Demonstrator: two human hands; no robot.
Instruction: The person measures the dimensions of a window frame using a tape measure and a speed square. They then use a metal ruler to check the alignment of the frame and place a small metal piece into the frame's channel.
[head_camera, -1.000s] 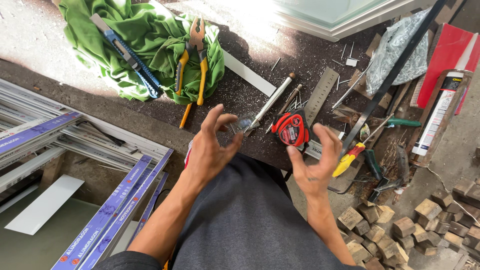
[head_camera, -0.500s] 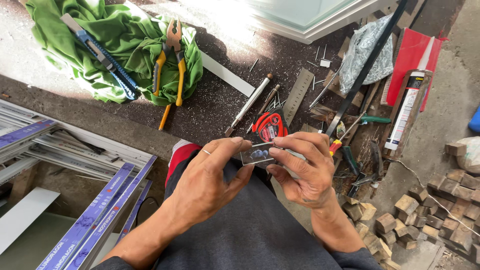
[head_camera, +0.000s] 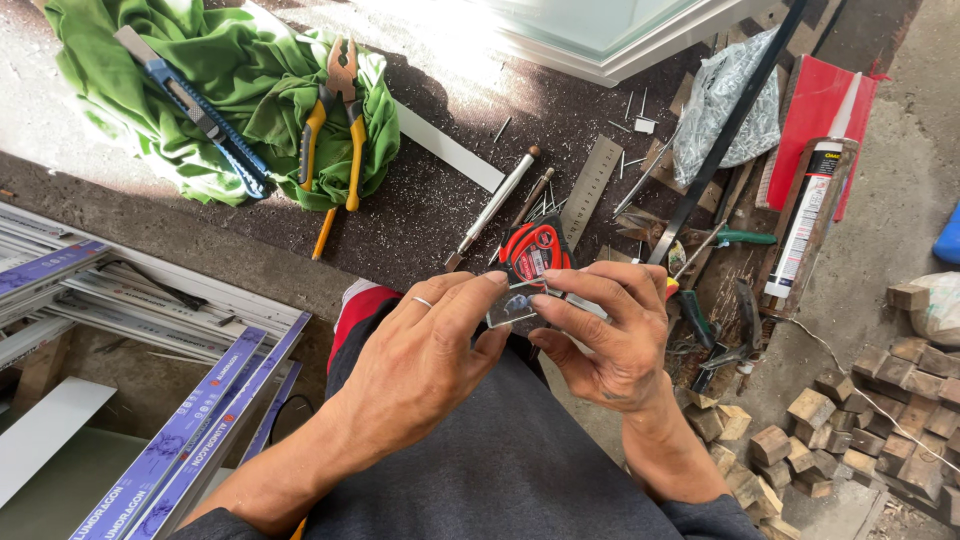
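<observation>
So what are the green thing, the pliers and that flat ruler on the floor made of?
The green cloth looks like soft woven fabric: it lies crumpled in folds, matte. The pliers seem steel at the dull grey jaws, with glossy yellow-orange grips, probably plastic or rubber. The ruler looks like bare metal, flat and grey with a faint sheen; steel or aluminium, I cannot tell.

left hand (head_camera: 420, 360): silver ring | sleeves: dark grey | trousers: dark grey

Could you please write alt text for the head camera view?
Both hands, left hand and right hand, pinch a small clear plastic packet above a red tape measure. Yellow-handled pliers lie on a crumpled green cloth.
</observation>
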